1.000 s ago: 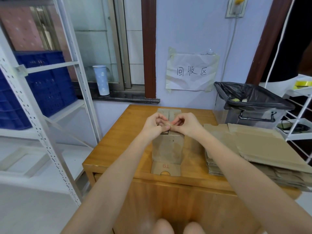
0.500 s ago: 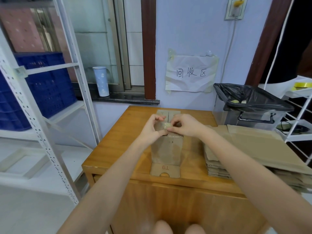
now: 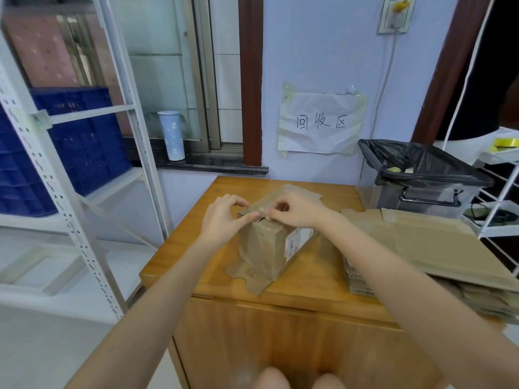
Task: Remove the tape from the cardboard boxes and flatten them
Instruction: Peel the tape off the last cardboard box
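Wooden table [image 3: 179, 248] against a pale blue wall, paper sign [image 3: 320, 122] taped above. Small cardboard box [image 3: 264, 242] upright at the table's centre, turned at an angle, near flap open. Left hand [image 3: 222, 220] steadying the top edge with thumb and curled fingers; right hand [image 3: 297, 211] pinching a bit of clear tape [image 3: 264, 213] at the top seam. Likely risks: tape snapping short, or cardboard tearing under a sharp pull. Flattened boxes [image 3: 421, 248] stacked right; lined bin [image 3: 421, 175] behind; white shelving [image 3: 70, 209] left.

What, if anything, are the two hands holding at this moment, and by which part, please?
Both hold the cardboard box at its upper near edge: the left hand grips the top corner, while the right hand pinches the tape there.
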Tool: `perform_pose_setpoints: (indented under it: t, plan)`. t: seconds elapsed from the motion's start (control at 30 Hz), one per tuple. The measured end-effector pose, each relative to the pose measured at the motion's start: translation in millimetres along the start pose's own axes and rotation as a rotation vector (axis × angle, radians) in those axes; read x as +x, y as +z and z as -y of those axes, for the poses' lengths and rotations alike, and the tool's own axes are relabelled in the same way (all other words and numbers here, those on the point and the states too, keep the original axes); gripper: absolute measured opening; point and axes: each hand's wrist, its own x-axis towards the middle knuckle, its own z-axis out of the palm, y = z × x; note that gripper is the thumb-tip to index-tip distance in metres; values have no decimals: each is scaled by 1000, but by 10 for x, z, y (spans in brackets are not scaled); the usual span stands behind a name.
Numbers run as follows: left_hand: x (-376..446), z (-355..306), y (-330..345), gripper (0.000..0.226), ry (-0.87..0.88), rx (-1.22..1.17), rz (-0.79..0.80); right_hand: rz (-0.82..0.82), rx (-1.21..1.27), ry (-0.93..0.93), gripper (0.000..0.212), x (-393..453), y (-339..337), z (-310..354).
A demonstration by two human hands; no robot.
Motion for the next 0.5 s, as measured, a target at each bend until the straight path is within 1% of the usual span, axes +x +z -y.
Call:
perform_pose_setpoints:
  t: [0.07,0.17,0.23,0.43,0.5]
  plan:
    - [29,28,-56,20,2,34,-2,-5,-68,11,50,25,4,104]
    - [81,66,-149,14,8,111,-2,-33,-116,79,55,101,56,278]
    - [127,78,-201,12,2,160,3,-35,-143,134,54,150,98,395]
    - [193,-37,-194,19,-22,330,40,-3,-152,241,34,266,179,660]
    - [172,-82,-172,24,-21,385,55,12,-180,259,33,285,170,709]
